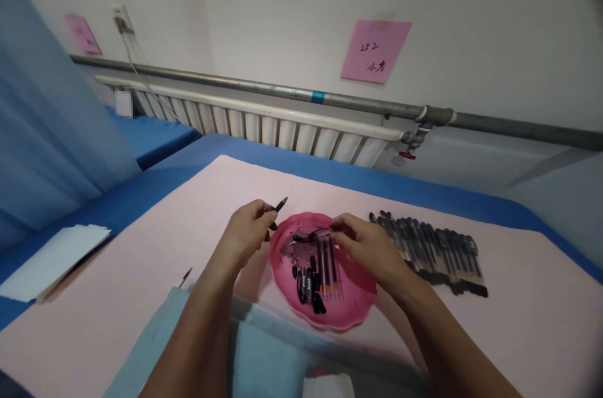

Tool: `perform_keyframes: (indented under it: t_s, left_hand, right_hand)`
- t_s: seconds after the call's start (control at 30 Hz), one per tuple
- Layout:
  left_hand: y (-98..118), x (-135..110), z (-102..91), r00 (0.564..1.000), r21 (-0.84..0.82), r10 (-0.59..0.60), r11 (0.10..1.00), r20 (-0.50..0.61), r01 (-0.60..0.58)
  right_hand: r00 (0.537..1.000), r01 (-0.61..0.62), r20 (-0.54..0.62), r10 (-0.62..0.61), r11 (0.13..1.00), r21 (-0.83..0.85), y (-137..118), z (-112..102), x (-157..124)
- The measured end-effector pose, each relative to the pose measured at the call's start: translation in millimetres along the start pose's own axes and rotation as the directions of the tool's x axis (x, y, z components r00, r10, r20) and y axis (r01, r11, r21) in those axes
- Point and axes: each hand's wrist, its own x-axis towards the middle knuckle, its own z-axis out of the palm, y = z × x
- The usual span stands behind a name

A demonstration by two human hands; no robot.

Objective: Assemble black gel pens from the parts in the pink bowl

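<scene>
Just off the plate's (355, 294) far left edge, the left hand (247, 231) pinches a black pen (281, 204), while the right hand (365, 244) curls over the plate's far right edge, its hold unclear.

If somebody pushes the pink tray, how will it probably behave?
The pink tray is probably stiff, as it looks moulded from plastic. Being wide and low, it would likely slide rather than tip. The loose pen parts inside may roll.

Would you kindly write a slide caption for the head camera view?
Left hand holds a pointed pen piece, right hand over a pink tray of pen parts, with pens lined up alongside.
</scene>
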Motion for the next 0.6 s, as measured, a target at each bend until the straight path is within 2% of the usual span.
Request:
perform_keyframes:
  t_s: [0.13,0.3,0.5,0.6]
  left_hand:
    - [0.6,-0.7,0.4,1.000,-0.011,-0.029,1.000,0.007,0.029]
    - [-1.9,-0.2,-1.0,0.999,0.055,0.006,0.998,-0.038,-0.003]
    - [-2.8,1.1,-0.1,0.998,0.094,0.037,0.995,-0.043,-0.033]
    - [-4.3,2.1,0.1,0.997,0.113,0.058,0.992,-0.050,-0.052]
  right_hand:
    - [1.000,0.013,-0.019,-0.012,1.000,0.007,1.7,-0.3,0.6]
    - [0.999,0.023,-0.028,-0.024,0.999,-0.044,4.2,-0.1,1.1]
    - [0.998,0.062,0.004,-0.062,0.991,-0.120,5.6,7.6,0.0]
    - [0.999,0.034,0.011,-0.033,0.998,-0.050,-0.1,7.2,-1.9]
